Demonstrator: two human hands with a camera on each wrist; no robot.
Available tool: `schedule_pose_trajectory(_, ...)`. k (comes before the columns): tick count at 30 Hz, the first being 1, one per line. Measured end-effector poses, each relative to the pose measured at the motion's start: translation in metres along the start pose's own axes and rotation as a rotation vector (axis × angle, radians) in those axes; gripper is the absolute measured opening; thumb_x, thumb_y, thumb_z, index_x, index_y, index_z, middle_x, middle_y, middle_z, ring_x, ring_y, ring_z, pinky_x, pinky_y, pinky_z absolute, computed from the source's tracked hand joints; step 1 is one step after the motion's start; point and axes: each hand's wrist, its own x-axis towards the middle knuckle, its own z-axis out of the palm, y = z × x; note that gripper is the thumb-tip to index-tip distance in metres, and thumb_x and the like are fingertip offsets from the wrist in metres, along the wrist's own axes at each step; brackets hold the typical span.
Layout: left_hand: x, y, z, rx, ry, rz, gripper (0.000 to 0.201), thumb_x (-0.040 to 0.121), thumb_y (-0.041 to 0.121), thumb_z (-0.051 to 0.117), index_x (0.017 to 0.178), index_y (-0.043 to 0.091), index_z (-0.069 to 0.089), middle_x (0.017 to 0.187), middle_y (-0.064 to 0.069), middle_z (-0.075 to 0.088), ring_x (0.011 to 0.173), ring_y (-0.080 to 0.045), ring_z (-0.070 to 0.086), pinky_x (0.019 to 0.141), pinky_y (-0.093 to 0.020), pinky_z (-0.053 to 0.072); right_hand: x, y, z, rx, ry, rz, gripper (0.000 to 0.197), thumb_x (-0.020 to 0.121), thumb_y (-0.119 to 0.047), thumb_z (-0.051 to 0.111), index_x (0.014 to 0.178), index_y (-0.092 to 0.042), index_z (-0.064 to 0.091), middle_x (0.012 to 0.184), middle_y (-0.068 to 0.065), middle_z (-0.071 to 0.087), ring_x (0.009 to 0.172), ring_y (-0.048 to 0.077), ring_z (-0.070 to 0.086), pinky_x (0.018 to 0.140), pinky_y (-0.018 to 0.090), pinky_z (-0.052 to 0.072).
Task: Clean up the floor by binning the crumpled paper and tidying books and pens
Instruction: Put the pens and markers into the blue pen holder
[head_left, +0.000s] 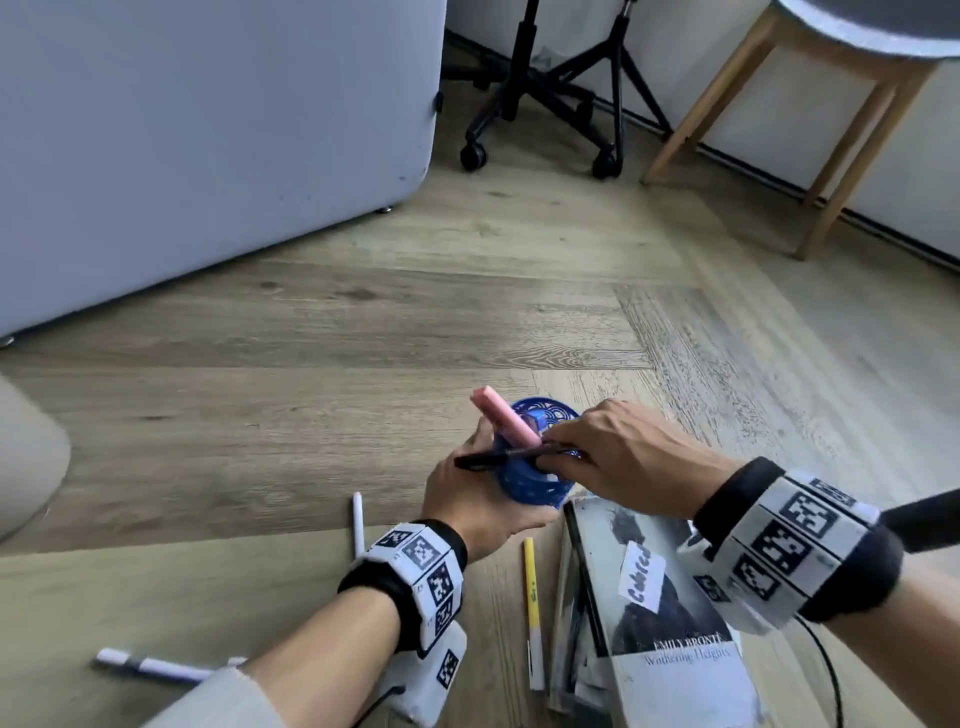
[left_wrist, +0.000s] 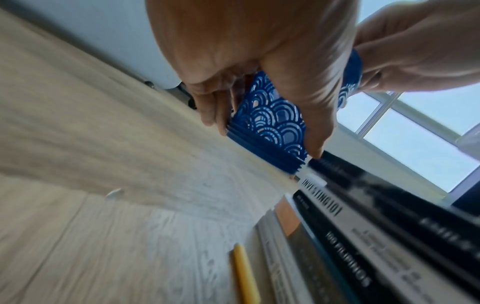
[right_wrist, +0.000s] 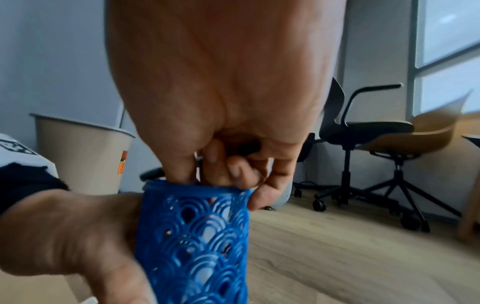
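Books lie stacked on the wood floor nearest the viewer, a pale cover reading "Wuthering Heights" on top, and this stack serves as the landmark; just left of it a yellow pen lies along its edge, apart from it; farther left of the stack a white pen lies on the boards, and another white pen rests well left, near the left forearm; at the stack's far end stands a blue pen holder with a cut-out scale pattern, its base touching or just beside the top corner of the books; the left hand wraps its fingers and thumb round the holder's wall; the right hand reaches over the stack to the holder's rim, its fingertips pinching a black pen that lies crosswise over the opening; a pink highlighter sticks up out of the holder, tilted away from the stack; beyond the holder, far from the books, stand a grey cabinet, the wheeled base of a black office chair and a wooden stool; the right wrist view shows a beige bin behind the left wrist.
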Motion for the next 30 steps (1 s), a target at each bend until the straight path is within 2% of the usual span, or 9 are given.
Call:
schedule_pose_trajectory(4,-0.017,0.009,-0.024,0.067,0.039,0.037,0.071,0.045,0.056,0.079,0.104,0.035,0.046,0.089,0.017,0.064,0.083,-0.009,0.062,0.072,-0.027,0.050,-0.003,-0.013,-0.016,0.030,0.084,0.029,0.058,0.085,-0.072,0.035,0.086,-0.023,0.067,0.050,0.006,0.046,0.044,0.018,0.042,0.045,0.030,0.033)
schedule_pose_trajectory(8,-0.034,-0.002,-0.047,0.181,0.055,0.050,0.080,0.047,0.054,0.081,0.114,0.037,0.040,0.096,0.016,0.061,0.084,-0.010,0.058,0.067,-0.023,0.041,-0.007,-0.019,-0.029,0.039,0.192,0.037,0.058,0.096,-0.061,0.022,0.067,-0.017,0.047,0.052,0.003,0.044,0.043,0.017,0.041,0.046,0.035,0.037)
schedule_pose_trajectory(10,-0.041,-0.009,-0.055,0.190,0.065,0.031,0.079,0.047,0.054,0.081,0.113,0.038,0.039,0.095,0.016,0.061,0.085,-0.011,0.060,0.066,-0.023,0.040,-0.006,-0.023,-0.026,-0.050,0.192,-0.001,0.056,0.098,-0.053,0.028,0.064,-0.018,0.055,0.057,-0.003,0.047,0.045,0.015,0.044,0.045,0.034,0.039)
schedule_pose_trajectory(13,-0.049,-0.016,-0.062,0.211,0.058,0.002,0.081,0.045,0.056,0.079,0.114,0.038,0.040,0.096,0.014,0.063,0.086,-0.015,0.062,0.070,-0.026,0.047,0.003,-0.034,-0.017,-0.070,0.095,-0.064,0.039,0.095,-0.052,0.045,0.096,-0.025,0.073,0.078,-0.010,0.050,0.068,0.011,0.054,0.057,0.024,0.038)
schedule_pose_trajectory(16,-0.053,-0.024,-0.064,0.219,0.056,-0.013,0.085,0.044,0.057,0.078,0.118,0.037,0.041,0.098,0.013,0.064,0.088,-0.015,0.062,0.075,-0.028,0.049,0.006,-0.036,-0.005,0.155,0.107,-0.032,0.057,0.089,-0.066,0.042,0.134,-0.033,0.051,0.108,-0.007,0.055,0.093,0.009,0.055,0.079,0.025,0.047)
schedule_pose_trajectory(19,-0.058,-0.034,-0.065,0.209,0.083,-0.019,0.089,0.045,0.058,0.079,0.122,0.034,0.041,0.101,0.013,0.064,0.090,-0.014,0.062,0.075,-0.025,0.048,-0.013,-0.029,0.016,-0.014,0.000,0.197,0.086,0.077,-0.086,0.023,0.141,-0.030,0.036,0.136,0.002,0.043,0.116,0.018,0.046,0.091,0.041,0.050)
schedule_pose_trajectory(23,-0.061,-0.045,-0.058,0.218,0.062,-0.024,0.088,0.044,0.061,0.077,0.119,0.030,0.043,0.100,0.011,0.065,0.092,-0.017,0.063,0.089,-0.036,0.048,-0.044,-0.027,0.049,-0.054,-0.411,0.489,0.089,0.079,-0.078,0.040,0.147,-0.024,0.019,0.156,0.016,0.005,0.141,0.046,0.022,0.105,0.067,0.033)
schedule_pose_trajectory(26,-0.060,-0.048,-0.047,0.215,0.057,-0.032,0.086,0.046,0.057,0.080,0.119,0.029,0.044,0.103,0.010,0.066,0.098,-0.017,0.063,0.093,-0.029,0.040,-0.055,-0.028,0.041,0.007,-0.363,0.601,0.072,0.092,-0.065,0.026,0.143,-0.014,0.030,0.153,0.018,0.019,0.139,0.039,0.030,0.110,0.057,0.033)
schedule_pose_trajectory(30,-0.060,-0.051,-0.033,0.188,0.022,-0.068,0.085,0.050,0.050,0.084,0.121,0.028,0.042,0.110,0.009,0.064,0.105,-0.017,0.060,0.090,-0.025,0.028,-0.060,-0.018,0.038,-0.026,-0.329,0.698,0.102,0.070,-0.087,0.002,0.148,-0.023,0.018,0.149,0.023,0.025,0.128,0.040,0.043,0.100,0.064,0.040)
